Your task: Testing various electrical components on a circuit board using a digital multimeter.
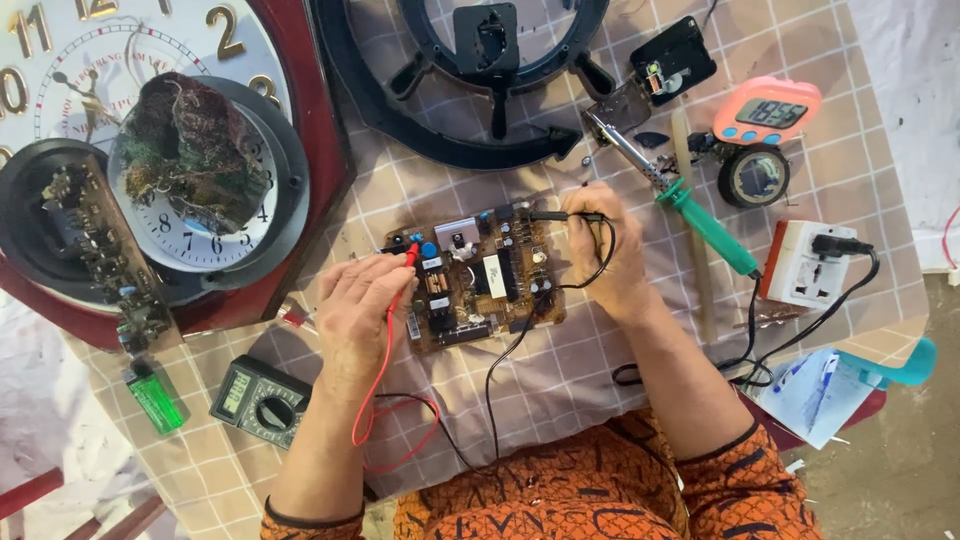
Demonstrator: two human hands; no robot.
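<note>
Left hand [358,300] fingers pinch red probe [408,258] | right hand [603,250] fingers pinch black probe [560,216] | brown populated circuit board [478,282]: likely light, rigid, fragile; you hold by edges.

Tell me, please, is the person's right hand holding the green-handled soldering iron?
No, the right hand holds a black probe on the circuit board, while the soldering iron lies apart on the table.

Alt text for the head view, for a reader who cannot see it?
Left hand presses a red probe and right hand a black probe onto a brown circuit board on a checked tablecloth; a multimeter lies nearby.
</note>
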